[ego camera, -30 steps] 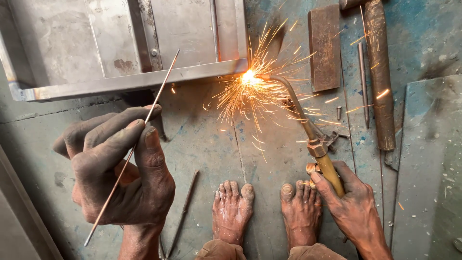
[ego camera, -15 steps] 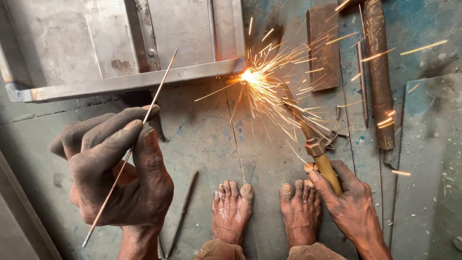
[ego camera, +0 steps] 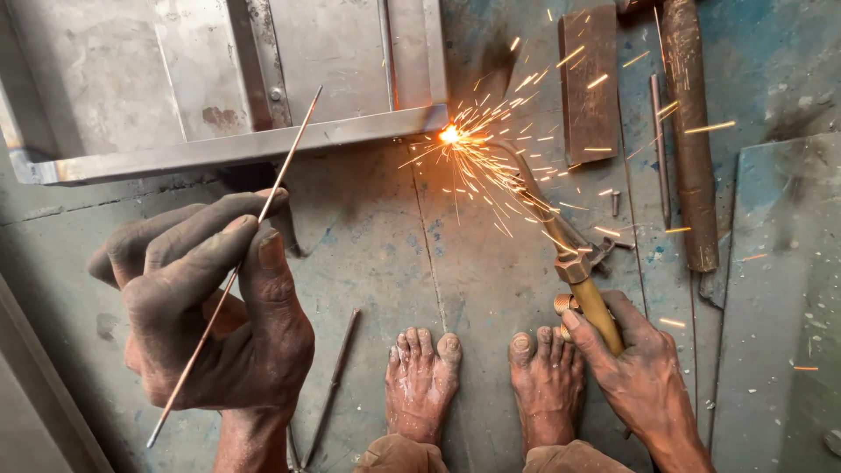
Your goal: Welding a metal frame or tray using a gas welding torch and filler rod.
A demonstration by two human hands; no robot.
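Feet (ego camera: 477, 381) stand bare at six o'clock. Left hand (ego camera: 210, 307) pinches a thin rod (ego camera: 235, 273) pointing toward one o'clock; right hand (ego camera: 635, 372) grips a torch (ego camera: 561, 254) whose tip sparks at the frame (ego camera: 236, 149) corner, twelve o'clock.

The metal frame (ego camera: 236, 149) runs off the top and left edges; the rusty pipe (ego camera: 688, 140) is cut at the top (its end unseen). Glare hides the torch (ego camera: 561, 254) tip.

Soft daylight, glaring sparks (ego camera: 451, 135), perhaps slightly blurred.
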